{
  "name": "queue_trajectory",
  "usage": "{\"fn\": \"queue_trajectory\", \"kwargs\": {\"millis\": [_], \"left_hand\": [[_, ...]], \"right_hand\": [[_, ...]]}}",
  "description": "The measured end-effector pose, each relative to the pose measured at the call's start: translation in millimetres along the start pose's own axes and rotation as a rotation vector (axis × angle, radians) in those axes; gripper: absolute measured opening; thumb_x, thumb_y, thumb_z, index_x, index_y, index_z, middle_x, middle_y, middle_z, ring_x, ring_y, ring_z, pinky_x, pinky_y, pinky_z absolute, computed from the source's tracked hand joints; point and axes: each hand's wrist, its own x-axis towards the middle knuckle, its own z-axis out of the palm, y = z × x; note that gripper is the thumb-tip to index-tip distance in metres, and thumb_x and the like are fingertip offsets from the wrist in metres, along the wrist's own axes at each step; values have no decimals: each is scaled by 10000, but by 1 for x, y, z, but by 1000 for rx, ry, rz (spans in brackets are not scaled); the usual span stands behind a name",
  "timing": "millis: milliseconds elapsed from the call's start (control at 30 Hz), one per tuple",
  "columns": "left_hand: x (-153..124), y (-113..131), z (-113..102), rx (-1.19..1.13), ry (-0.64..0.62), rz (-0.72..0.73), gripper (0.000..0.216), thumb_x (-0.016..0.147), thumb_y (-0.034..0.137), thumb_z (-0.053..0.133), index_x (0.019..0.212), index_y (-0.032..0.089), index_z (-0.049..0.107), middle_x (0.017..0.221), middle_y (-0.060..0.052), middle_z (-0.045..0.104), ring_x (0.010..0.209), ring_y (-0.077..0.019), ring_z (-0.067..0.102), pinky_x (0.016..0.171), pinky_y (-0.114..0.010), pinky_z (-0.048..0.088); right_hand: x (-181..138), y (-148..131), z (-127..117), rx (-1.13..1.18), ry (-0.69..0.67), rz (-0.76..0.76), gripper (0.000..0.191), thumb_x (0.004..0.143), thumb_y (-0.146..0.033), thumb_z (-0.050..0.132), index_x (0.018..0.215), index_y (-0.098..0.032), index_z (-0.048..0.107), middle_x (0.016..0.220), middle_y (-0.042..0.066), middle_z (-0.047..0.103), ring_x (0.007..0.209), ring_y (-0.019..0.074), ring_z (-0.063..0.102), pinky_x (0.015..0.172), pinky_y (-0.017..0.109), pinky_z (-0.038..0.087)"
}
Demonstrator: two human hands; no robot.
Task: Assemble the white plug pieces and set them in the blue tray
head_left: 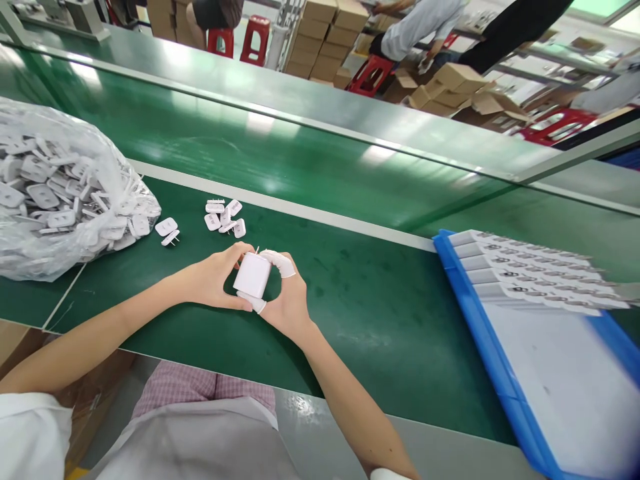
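Sitting with checked cloth (185, 388) over our lap, we face a green bench (370, 327) and keep both forearms across its near edge. Our left hand (213, 279) and right hand (291, 303) meet above the bench around one white charger (251, 275), which is clamped between them. Our left fingertips press its left side and lower edge, while our right thumb and forefinger, wrapped in white finger covers (286, 268), close on the lower and upper right. A thin metal prong (257, 250) sticks up from its far edge.

To our right we have a blue tray (475, 350) with a white bottom; rows of white pieces (535, 273) with metal prongs fill its far end. Just beyond our hands lies a small cluster of white plug pieces (225, 219). Two more lie left of it, near a clear plastic bag (107, 143) heaped with similar ones.

Behind a pale strip (300, 208) rises a shiny green panel (320, 153). Farther off we see stacked cardboard boxes (320, 43), red stools (255, 40) and a co-worker's light sleeve (413, 32).
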Motion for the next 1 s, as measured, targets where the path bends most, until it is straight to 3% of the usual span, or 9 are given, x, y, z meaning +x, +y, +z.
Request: {"fn": "queue_trajectory", "kwargs": {"millis": [133, 367, 433, 533, 600, 800, 900, 1000], "left_hand": [[0, 12, -12, 221, -11, -14, 596, 679, 399, 707, 1151, 201, 403, 1126, -62, 515, 983, -227, 548, 815, -334, 446], [-1, 11, -4, 420, 132, 54, 342, 703, 403, 654, 890, 175, 482, 842, -19, 557, 797, -206, 559, 703, -316, 445], [-4, 7, 3, 437, 201, 94, 271, 720, 336, 614, 897, 179, 483, 858, -24, 568, 800, -197, 565, 701, -304, 449], [-6, -2, 19, 479, 286, 129, 251, 700, 285, 591, 909, 192, 488, 853, -30, 580, 792, -195, 580, 677, -283, 459], [-5, -9, 30, 478, 321, 114, 241, 689, 316, 593, 878, 200, 497, 839, -31, 596, 751, -192, 594, 628, -265, 459], [2, -22, 44, 398, 166, -184, 214, 663, 349, 585, 810, 205, 526, 733, -8, 620, 640, -183, 612, 543, -239, 457], [4, -25, 41, 338, 117, -222, 272, 674, 372, 578, 886, 205, 546, 774, -13, 649, 679, -193, 630, 568, -241, 477], [4, -29, 37, 379, 95, -230, 295, 711, 434, 548, 906, 213, 548, 779, -3, 652, 673, -190, 619, 576, -250, 476]], "right_hand": [[6, 6, -8, 109, -163, 58, 566, 649, -306, 735, 1133, -222, 454, 1022, 53, 522, 911, 219, 554, 803, 372, 491], [15, 2, -15, 281, -329, 81, 512, 726, -330, 651, 1176, -198, 444, 1094, 63, 517, 995, 197, 542, 881, 335, 458], [13, -6, -12, 245, -276, 94, 438, 733, -335, 614, 1124, -193, 475, 1037, 52, 536, 939, 183, 555, 823, 305, 475], [7, -9, -1, 83, -59, 134, 264, 753, -315, 520, 987, -192, 518, 888, 27, 556, 771, 153, 567, 692, 260, 480], [4, -1, 7, -38, -2, 65, 231, 728, -301, 494, 926, -191, 537, 840, 26, 568, 747, 154, 575, 689, 254, 472], [1, 28, 15, -405, -133, 6, 325, 595, -349, 557, 879, -195, 594, 753, 19, 608, 720, 180, 599, 653, 249, 471], [3, 25, 14, -431, -163, 24, 306, 627, -349, 565, 892, -201, 602, 777, 16, 627, 769, 183, 616, 672, 240, 479], [6, 13, 11, -365, -139, 94, 311, 692, -346, 603, 972, -212, 585, 934, 14, 652, 888, 173, 620, 797, 236, 478]]}}
